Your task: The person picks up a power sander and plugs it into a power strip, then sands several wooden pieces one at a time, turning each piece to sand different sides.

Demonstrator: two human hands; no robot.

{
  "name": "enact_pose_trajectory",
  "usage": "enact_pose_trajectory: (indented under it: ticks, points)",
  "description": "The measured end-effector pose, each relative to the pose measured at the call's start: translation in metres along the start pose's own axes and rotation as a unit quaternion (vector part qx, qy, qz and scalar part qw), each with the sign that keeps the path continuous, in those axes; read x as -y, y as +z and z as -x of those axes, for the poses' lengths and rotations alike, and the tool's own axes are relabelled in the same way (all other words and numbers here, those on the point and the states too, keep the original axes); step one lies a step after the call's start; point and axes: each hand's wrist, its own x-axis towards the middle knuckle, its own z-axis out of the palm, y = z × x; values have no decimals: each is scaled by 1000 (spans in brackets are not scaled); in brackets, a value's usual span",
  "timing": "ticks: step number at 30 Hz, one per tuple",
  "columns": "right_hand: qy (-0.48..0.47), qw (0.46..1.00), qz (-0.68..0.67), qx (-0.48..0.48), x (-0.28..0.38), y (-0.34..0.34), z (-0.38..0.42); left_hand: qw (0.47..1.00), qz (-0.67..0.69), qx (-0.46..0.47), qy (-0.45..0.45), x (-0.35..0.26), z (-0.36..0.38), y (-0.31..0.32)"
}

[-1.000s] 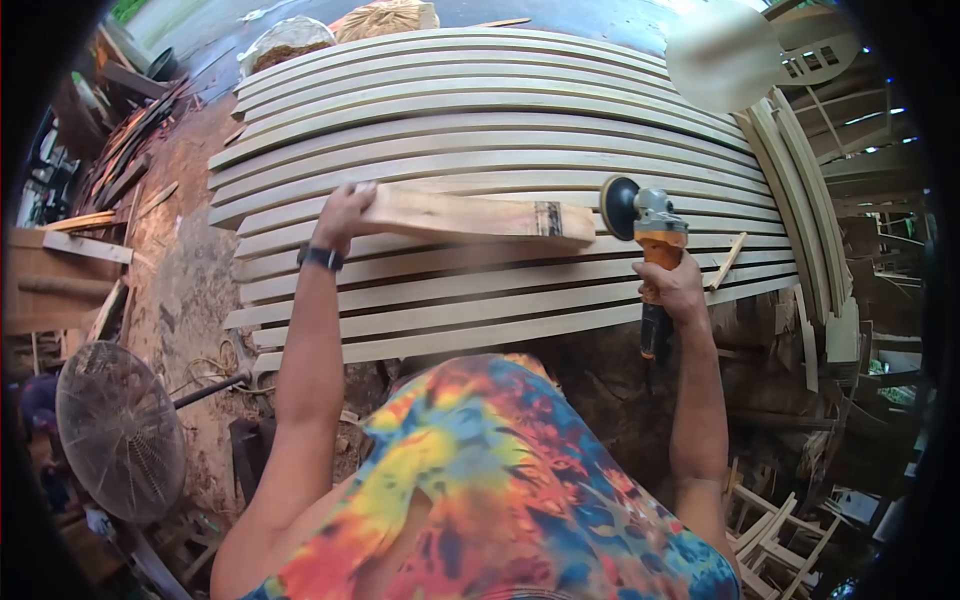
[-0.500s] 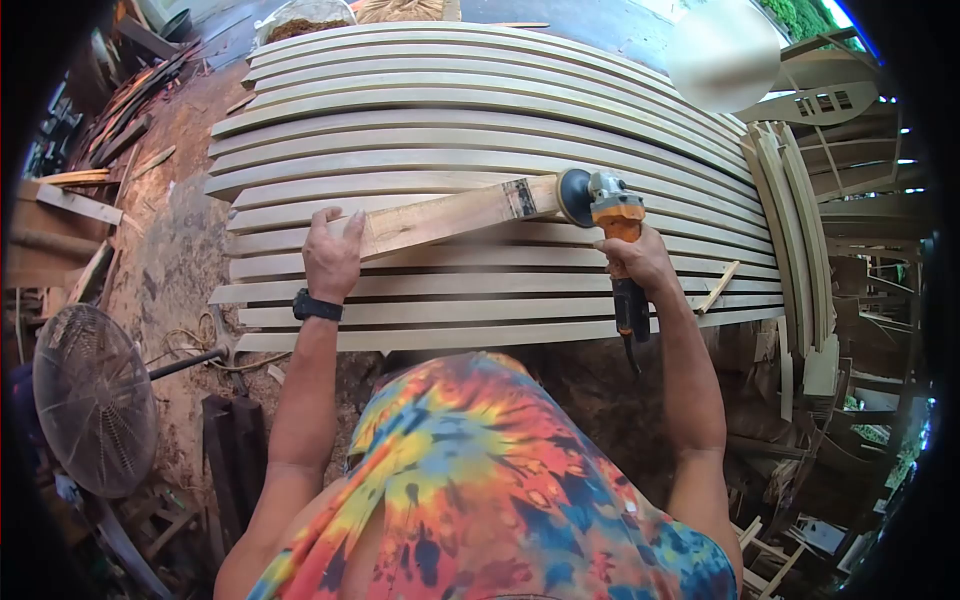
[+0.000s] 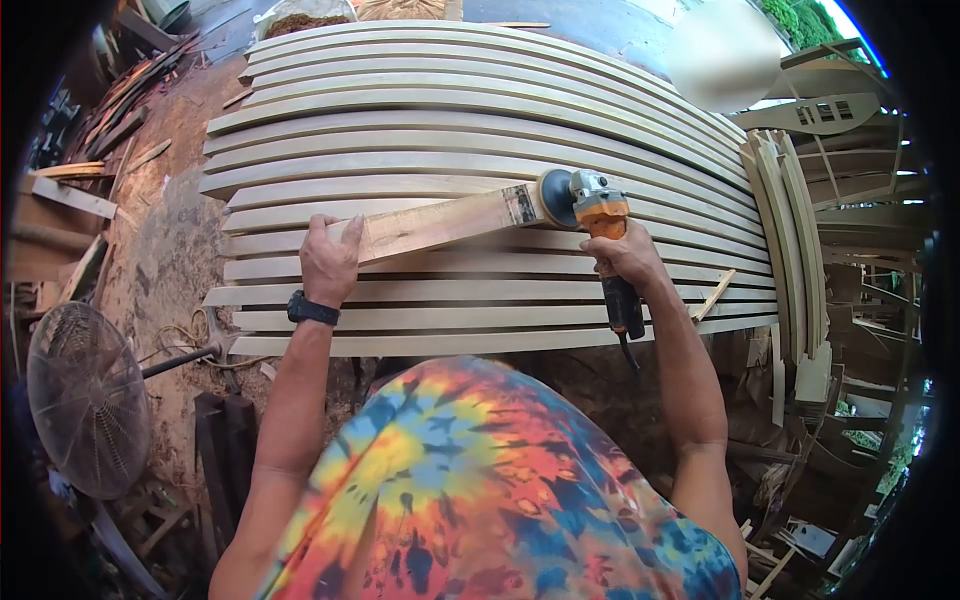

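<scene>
My left hand [image 3: 331, 260] grips the near left end of a wooden board [image 3: 440, 225], thumb on its upper face. The board slants up to the right and has a dark burnt-looking patch near its far end. Wrapped round the orange and black body of an angle grinder [image 3: 603, 212] is my right hand [image 3: 628, 255]. The grinder's round sanding disc [image 3: 557, 198] stands on edge at the board's right end, apparently touching it. Under the board lie long pale wooden slats [image 3: 480, 160] in rows.
A round fan [image 3: 88, 400] stands at the lower left. Curved boards [image 3: 790, 250] are stacked at the right ends of the slats, where a thin wood strip [image 3: 715, 295] also lies. Scrap wood [image 3: 125, 100] covers the floor at upper left.
The grinder and its disc have shifted slightly left along the board's right end, covering more of it. My left hand keeps its hold, and the view has moved a little.
</scene>
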Motion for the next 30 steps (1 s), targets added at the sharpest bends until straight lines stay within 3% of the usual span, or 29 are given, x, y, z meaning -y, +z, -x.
enact_pose_trajectory:
  ticks: [7,30]
  points:
    - [5,998,55,-8,6,4,0,1000,-4,9,-4,-4,0,-1]
    - [17,998,58,-1,21,11,-2,999,-3,32,10,2,-2,-1]
